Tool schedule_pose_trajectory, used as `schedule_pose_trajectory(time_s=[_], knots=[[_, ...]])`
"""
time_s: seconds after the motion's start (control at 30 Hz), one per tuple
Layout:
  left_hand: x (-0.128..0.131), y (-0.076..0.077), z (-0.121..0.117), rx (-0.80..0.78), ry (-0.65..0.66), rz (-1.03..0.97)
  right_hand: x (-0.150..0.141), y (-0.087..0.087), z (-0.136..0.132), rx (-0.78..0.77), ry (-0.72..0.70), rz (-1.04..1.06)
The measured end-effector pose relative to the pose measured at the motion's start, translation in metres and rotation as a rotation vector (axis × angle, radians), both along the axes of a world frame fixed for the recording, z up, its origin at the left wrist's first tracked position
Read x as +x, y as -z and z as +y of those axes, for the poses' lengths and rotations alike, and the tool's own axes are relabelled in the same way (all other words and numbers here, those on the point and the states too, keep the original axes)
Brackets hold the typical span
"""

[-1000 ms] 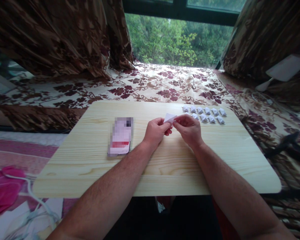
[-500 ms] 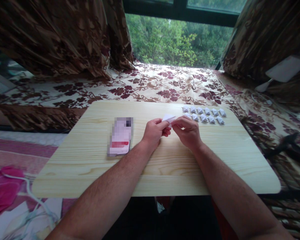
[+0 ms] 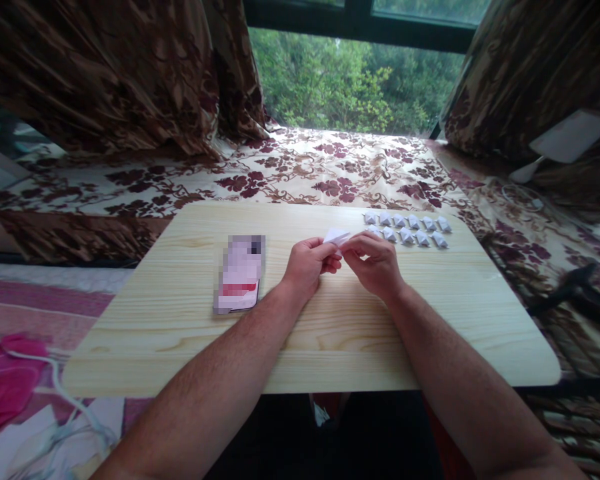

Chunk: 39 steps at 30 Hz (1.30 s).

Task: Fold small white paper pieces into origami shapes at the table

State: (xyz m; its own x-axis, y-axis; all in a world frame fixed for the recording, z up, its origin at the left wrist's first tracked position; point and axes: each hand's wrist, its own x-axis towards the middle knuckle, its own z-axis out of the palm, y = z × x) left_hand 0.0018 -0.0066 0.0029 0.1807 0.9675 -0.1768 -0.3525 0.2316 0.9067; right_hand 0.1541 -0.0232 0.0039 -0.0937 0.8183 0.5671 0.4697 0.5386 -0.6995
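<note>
Both hands meet over the middle of a light wooden table (image 3: 430, 333). My left hand (image 3: 307, 265) and my right hand (image 3: 375, 262) each pinch a small white folded paper (image 3: 336, 235) between thumb and fingers, holding it just above the tabletop. Several small folded white paper pieces (image 3: 407, 229) lie in two rows on the table just to the right of my right hand.
A phone (image 3: 240, 273) lies flat on the table left of my left hand. Floral cloth (image 3: 300, 170) covers the ledge behind the table, with brown curtains on both sides of a window. Pink fabric and a white cable (image 3: 60, 400) lie at lower left.
The folded paper sits a little lower and flatter between my fingers than a second ago. My right hand has shifted slightly left and closer to my left hand.
</note>
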Motion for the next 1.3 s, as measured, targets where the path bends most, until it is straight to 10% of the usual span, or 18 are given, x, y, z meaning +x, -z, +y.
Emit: schedule_pose_trajectory(time_s=[0.2,0.63,1.3], knots=[[0.0001,0.0011,0.0016,0.017,-0.006,-0.012,-0.0009,0.0002,-0.0010,-0.029,-0.051,0.106],[0.0014,0.0068,0.0014,0.191,-0.011,0.112,-0.0005,-0.0023,0.0061,-0.690,-0.131,0.669],[0.0012,0.0047,0.0014,0.200,-0.022,0.159,-0.0017,-0.0017,0.0069,-0.608,-0.114,0.557]])
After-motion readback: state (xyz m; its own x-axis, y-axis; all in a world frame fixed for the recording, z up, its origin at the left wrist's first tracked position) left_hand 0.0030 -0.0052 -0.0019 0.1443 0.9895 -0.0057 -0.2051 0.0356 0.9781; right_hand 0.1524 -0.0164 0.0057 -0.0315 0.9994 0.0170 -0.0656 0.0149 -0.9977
